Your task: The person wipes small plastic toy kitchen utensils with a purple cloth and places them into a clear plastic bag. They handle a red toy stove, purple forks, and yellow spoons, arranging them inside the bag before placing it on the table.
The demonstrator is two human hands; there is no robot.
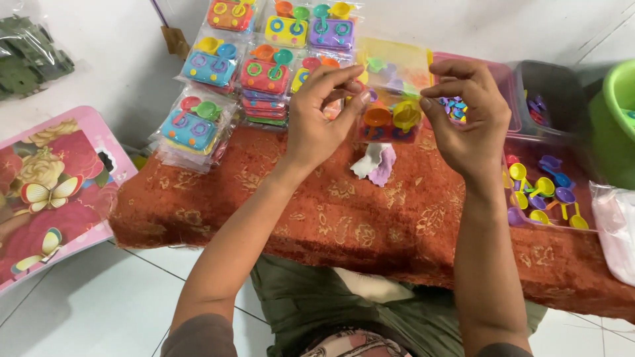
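- Right now both hands are raised over a rust-red patterned cloth [344,218], holding one clear toy packet [390,112] between them.
- Left hand [317,122]: thumb and forefinger are pinched together on the packet's upper left edge; the other fingers curl loosely behind them.
- Right hand [466,119]: fingers are bent and closed on the packet's right edge, with the thumb hidden behind the fingers.
- The packet hangs between the two sets of fingertips, clear of the cloth. Inside it show an orange cup [378,117], a yellow cup [406,116] and a reddish toy base underneath; its upper part looks yellowish and blurred.
- Just below the packet, under the left fingertips, a small white and lilac piece [376,163] lies on the cloth.
- Beyond the left fingers, filled packets [264,73] of toy stoves lie in overlapping stacks, with blue, red, yellow and purple bases.
- Past the right fingers stands a pink tray [503,79], and to the outer side of the right wrist a tray of small spoons [546,192] in yellow, purple and blue.
- Well to the left of the left forearm sits a pink board [59,185] printed with flowers and butterflies.
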